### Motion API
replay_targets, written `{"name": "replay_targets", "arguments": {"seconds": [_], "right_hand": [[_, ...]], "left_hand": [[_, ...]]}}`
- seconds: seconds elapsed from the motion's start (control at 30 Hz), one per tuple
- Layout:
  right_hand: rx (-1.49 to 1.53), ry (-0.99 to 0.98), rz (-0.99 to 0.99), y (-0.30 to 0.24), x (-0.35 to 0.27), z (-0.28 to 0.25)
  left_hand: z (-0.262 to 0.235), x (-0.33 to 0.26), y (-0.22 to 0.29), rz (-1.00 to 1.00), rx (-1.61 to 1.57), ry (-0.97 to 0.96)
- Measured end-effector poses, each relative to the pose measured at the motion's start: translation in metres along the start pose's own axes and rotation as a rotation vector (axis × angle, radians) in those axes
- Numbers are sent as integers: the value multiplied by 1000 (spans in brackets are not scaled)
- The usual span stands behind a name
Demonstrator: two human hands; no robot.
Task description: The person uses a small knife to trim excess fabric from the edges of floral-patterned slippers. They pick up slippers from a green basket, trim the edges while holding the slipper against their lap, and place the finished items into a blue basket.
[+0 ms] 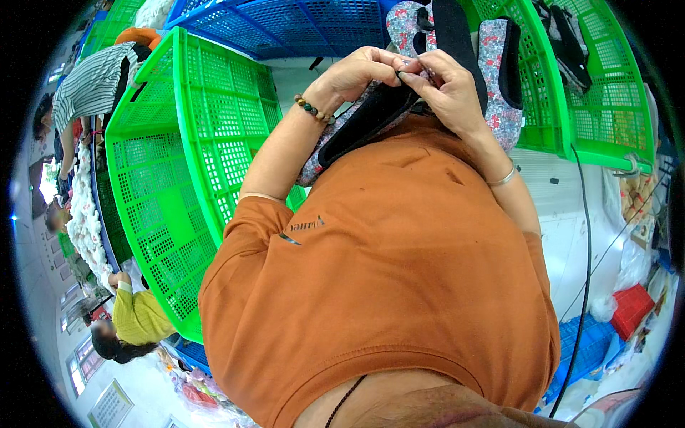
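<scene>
My left hand [365,71], with a beaded bracelet at the wrist, and my right hand [451,84], with a bangle, meet in front of my belly. Both are closed, thumbs and fingertips pinched together over the far end of a cloth shoe [364,123]. What sits between the fingertips is too small to make out. The shoe has a grey-and-red patterned upper and a black lining, and lies slanted against my shirt, partly under my left hand. Close to my right hand are another patterned shoe [501,75] and a black sole-shaped piece [457,43].
Green plastic crates stand at the left [228,121] and right [606,114]; the right one holds dark shoes [569,53]. A blue crate [285,25] is ahead. A black cable [586,228] hangs at right. Two people [93,82], [139,317] work along a table of white items at left.
</scene>
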State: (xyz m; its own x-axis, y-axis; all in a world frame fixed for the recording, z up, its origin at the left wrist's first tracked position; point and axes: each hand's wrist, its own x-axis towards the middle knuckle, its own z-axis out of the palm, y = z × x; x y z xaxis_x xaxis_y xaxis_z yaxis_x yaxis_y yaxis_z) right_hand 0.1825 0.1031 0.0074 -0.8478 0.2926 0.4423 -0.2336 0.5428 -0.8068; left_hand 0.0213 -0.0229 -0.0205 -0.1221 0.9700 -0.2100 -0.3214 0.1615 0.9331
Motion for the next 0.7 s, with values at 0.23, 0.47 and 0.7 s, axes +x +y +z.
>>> {"name": "replay_targets", "arguments": {"seconds": [0.23, 0.47, 0.7], "right_hand": [[496, 231, 363, 3, 8, -26], [-389, 31, 2, -7, -22, -39], [-656, -42, -84, -15, -32, -35]], "left_hand": [[10, 3, 2, 45, -53, 21], [11, 0, 10, -43, 14, 51], [9, 2, 6, 12, -48, 6]]}}
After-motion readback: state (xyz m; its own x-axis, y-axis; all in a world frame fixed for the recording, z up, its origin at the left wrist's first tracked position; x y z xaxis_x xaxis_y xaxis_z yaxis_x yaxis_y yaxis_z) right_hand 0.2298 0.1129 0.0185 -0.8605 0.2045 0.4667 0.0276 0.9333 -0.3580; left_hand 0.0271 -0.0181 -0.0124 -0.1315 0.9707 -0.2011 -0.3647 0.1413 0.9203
